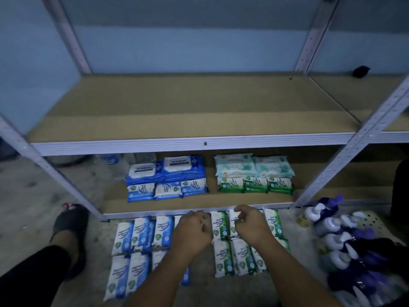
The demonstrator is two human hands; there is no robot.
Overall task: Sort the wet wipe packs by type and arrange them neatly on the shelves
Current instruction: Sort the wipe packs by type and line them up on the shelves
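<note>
Wet wipe packs are split into two bunches on the floor, right in front of the lower shelf (199, 202): blue packs (141, 238) are laid out in rows toward the left post of the rack, green packs (241, 251) in rows toward the right post. On the lower shelf itself, more stock is already lined up. Two big blue packs with white lids (168, 169) are stacked at the back left, with three small blue ones (168, 190) set along the front of them. Pale green packs (254, 166) are piled at the back right, and three small green ones (255, 185) are lined up before them.

Both hands are held just in front of the lower shelf's edge, over the floor packs. The left hand (192, 229) is loosely curled, and whether anything is held in it can't be told. The right hand (252, 224) is pinched with fingers close together over a green pack, though a real grip can't be confirmed, pretty blurry there. Purple-capped bottles (338, 235) are heaped on the floor past the right post. The upper shelf (177, 107) is seen above.
</note>
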